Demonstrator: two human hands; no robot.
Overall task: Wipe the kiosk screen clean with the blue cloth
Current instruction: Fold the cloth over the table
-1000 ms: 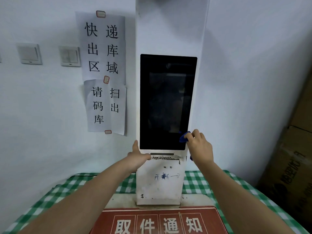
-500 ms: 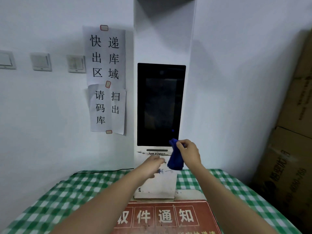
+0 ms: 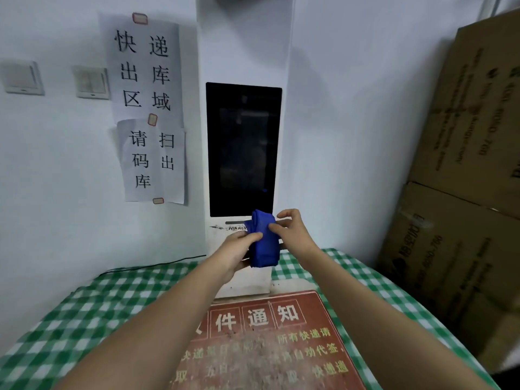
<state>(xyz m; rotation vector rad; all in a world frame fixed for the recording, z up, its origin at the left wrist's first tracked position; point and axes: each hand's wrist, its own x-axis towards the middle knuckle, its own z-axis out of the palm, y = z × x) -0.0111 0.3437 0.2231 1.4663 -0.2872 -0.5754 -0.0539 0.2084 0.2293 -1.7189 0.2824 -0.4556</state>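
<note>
- The person's right hand (image 3: 289,230) pinches the upper fold of the blue cloth (image 3: 263,239) between thumb and forefinger, the remaining fingers curled loosely above it.
- The left hand (image 3: 239,251) grips the same cloth from the other side, thumb laid across the front of the fabric and fingers tucked behind it.
- The cloth hangs bunched and folded between the two hands in front of the kiosk's lower panel, just below the bottom edge of the kiosk screen (image 3: 243,149); it does not appear to touch the glass.
- The screen stands dark and upright in the white kiosk column (image 3: 244,46), which rises from the far edge of the table with the green checked tablecloth (image 3: 84,308).
- The step in hand looks like a regrip or refold: both hands work the cloth rather than the glass.
- The next move likely calls for one hand to take the cloth flat, lift it to the glass and press it across in strokes, perhaps with the other hand steadying the column.
- Paper notices (image 3: 146,108) are taped to the wall left of the column, with wall switches (image 3: 91,81) further left.
- A red notice board (image 3: 267,342) lies at the near edge of the table.
- Cardboard boxes (image 3: 464,192) are stacked off the table's right edge.
</note>
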